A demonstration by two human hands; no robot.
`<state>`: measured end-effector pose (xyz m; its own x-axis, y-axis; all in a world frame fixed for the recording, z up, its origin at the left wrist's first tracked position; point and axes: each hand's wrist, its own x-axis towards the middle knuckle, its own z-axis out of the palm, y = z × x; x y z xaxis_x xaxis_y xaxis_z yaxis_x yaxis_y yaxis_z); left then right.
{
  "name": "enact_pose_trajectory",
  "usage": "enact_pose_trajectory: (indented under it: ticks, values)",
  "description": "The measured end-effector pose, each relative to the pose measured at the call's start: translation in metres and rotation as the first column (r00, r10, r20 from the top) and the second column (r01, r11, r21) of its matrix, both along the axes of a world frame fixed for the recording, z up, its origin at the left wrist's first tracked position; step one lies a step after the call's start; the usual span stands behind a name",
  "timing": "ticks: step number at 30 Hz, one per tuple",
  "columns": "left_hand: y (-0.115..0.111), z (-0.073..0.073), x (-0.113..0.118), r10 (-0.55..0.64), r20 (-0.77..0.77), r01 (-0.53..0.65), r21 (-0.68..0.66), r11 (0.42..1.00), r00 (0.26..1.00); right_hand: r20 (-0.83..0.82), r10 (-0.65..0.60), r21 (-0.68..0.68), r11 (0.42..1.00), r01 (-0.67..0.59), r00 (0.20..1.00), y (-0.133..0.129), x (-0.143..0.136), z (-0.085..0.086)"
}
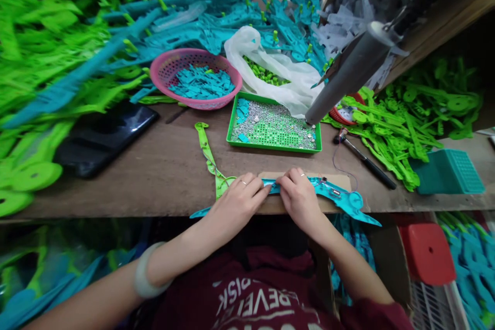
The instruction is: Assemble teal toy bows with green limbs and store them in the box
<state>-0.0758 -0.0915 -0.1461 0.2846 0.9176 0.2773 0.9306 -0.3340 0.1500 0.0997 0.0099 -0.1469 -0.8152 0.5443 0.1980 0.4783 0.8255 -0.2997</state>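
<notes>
- Pinched at mid-length between the fingertips of left hand [242, 196] and right hand [299, 196]: turquoise plastic half-shell [350, 203], hollow side up; cannot tell what lies under the fingertips.
- Resting across cardboard sheet [343, 181] at the near edge of wooden workbench [154, 185].
- Best to press gently, close to both hands, keeping the half-shell flat.
- Best to keep thin wire [344, 170] slack, off the rim, away from hammer [373, 167].
</notes>
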Motion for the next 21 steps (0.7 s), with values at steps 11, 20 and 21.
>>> enact_pose_trajectory:
  ticks: [11, 20, 21]
  values:
    - [0.005, 0.001, 0.001, 0.012, -0.05, -0.016, -0.076, 0.997, 0.999, -0.021, -0.059, -0.022, 0.998, 0.059, 0.998, -0.004, 0.001, -0.003]
    - [0.002, -0.004, -0.005, -0.02, 0.065, 0.02, -0.004, 1.0, 0.998, -0.118, -0.078, -0.062, 0.996, 0.071, 0.99, -0.007, 0.0, -0.002]
    - [0.002, -0.003, -0.004, -0.009, 0.045, 0.009, -0.001, 1.0, 0.999, -0.14, -0.071, -0.06, 0.996, 0.063, 0.988, -0.007, 0.001, -0.002]
